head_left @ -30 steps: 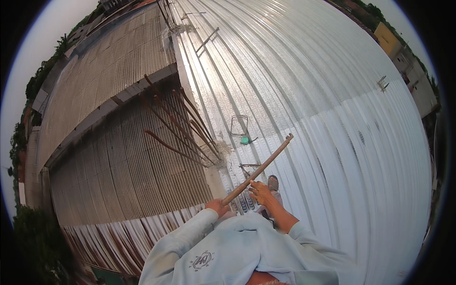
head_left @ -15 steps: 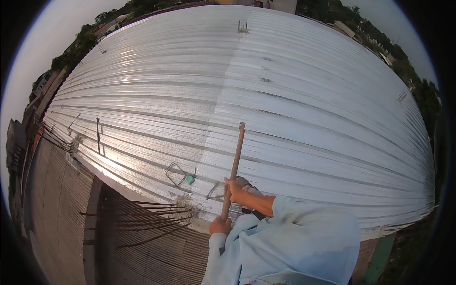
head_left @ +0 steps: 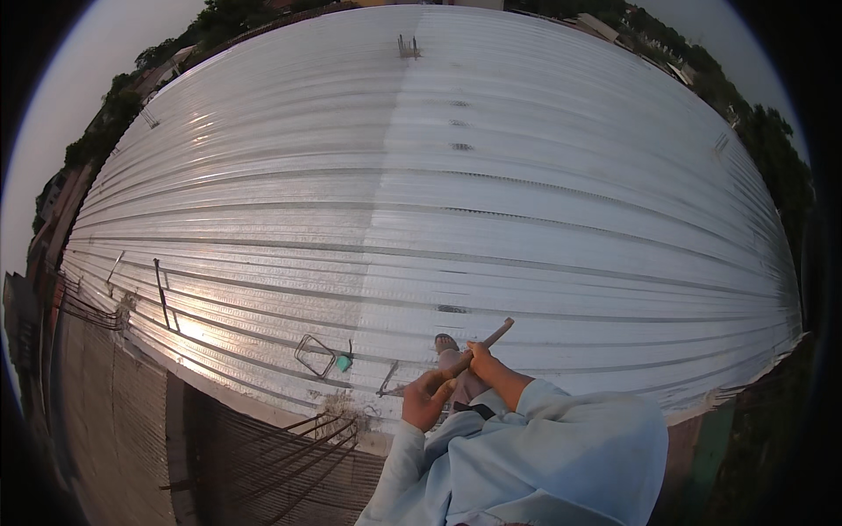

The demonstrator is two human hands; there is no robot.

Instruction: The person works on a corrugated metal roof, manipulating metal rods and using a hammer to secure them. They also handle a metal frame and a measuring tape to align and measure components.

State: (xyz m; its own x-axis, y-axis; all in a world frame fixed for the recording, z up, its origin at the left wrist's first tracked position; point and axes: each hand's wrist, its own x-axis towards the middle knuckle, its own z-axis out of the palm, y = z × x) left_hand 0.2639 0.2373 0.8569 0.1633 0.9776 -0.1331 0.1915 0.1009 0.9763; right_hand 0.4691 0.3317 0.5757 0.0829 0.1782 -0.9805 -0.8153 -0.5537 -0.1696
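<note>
Head view, looking down over a wide corrugated metal roof [head_left: 491, 202].

Change since 0.5 s ago: the wooden stick [head_left: 481, 344] stood nearly upright then, its far end well up over the sheets. It now lies low and slanted, its far end toward the person's right, only a short length showing past the hands. Compared with 1 s ago the view has also swung, so the roof fills most of the frame and the lower dark roof sits at the bottom left. Judgement: the stick has been drawn in and tipped down toward the body, so the work on it is at close range.

Hands:
- Left hand [head_left: 426, 401] wrapped shut around the stick's near part.
- Right hand [head_left: 485, 361] closed on the stick just beyond the left, fingers curled over it.
- Both light blue sleeves [head_left: 544, 456] enter from the lower edge.

Around the stick:
- A foot in a sandal [head_left: 449, 347] rests on the sheets directly under it, touching or almost so; cannot tell which.
- To its left, a bent wire frame [head_left: 314, 354] with a small green object [head_left: 344, 362] beside it.
- Between those and the hands, a short metal bracket [head_left: 388, 379].
- Below left, rusty steel rods [head_left: 307, 447] jut over the lower dark roof [head_left: 114, 412].
- Far up the roof, a small cluster of upright rods [head_left: 408, 46].

In the way: the foot sits close beneath the stick; the roof edge and rods lie near on the left.
</note>
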